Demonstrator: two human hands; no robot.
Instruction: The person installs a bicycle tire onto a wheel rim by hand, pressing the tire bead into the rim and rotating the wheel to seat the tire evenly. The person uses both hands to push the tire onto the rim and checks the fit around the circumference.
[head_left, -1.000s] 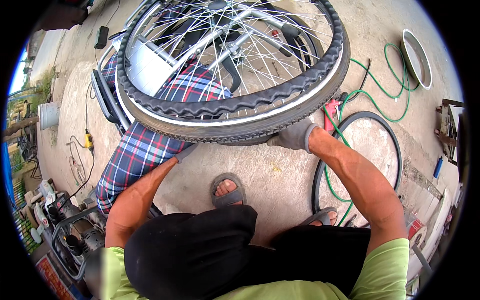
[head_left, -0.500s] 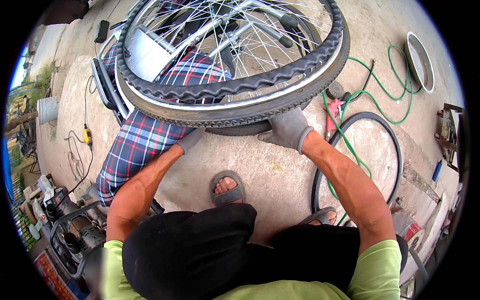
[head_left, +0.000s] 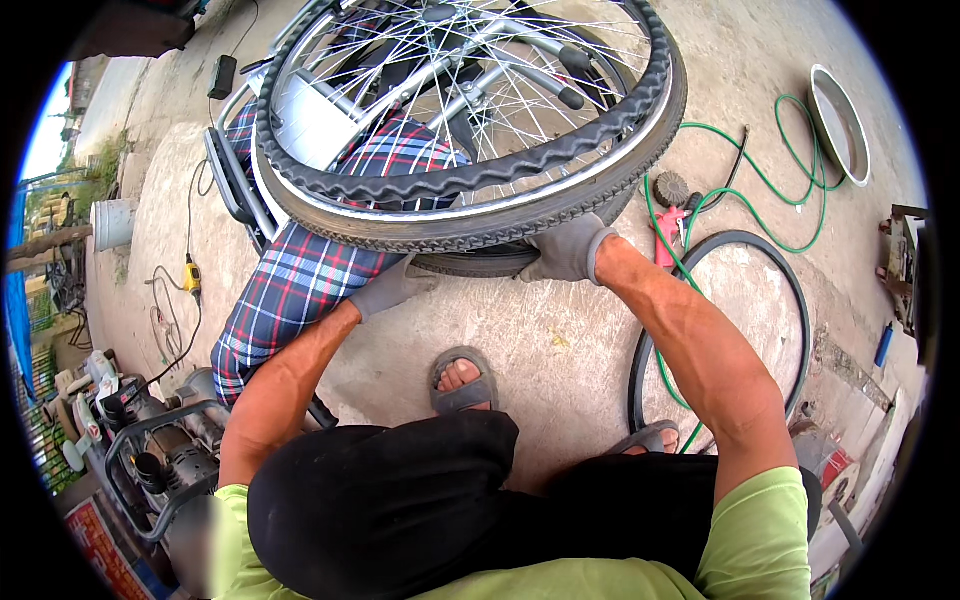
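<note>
A wheelchair lies on its side, its upper wheel [head_left: 480, 235] with spokes and a wavy black hand rim facing me. Below that wheel shows part of a lower black tire [head_left: 475, 264]. My gloved right hand [head_left: 568, 250] is closed round this lower tire, its fingertips partly hidden beneath the upper wheel. On the tire's left end, my gloved left hand [head_left: 392, 288] grips with its fingers pressed together; some are out of sight. Plaid fabric [head_left: 300, 285] on the wheelchair sits beside my left forearm.
A loose black tire [head_left: 640, 375] lies right on the concrete, crossed by a green hose [head_left: 735, 190] with a red air gun [head_left: 668, 238]. A metal basin [head_left: 838, 125] stands far right. An engine-like machine [head_left: 165, 465] is at left, near a yellow-bodied corded device [head_left: 191, 274].
My left hand has shifted right and shows more of its glove beside the lower tire. The right hand has moved slightly left along it. The whole view has shifted a little.
</note>
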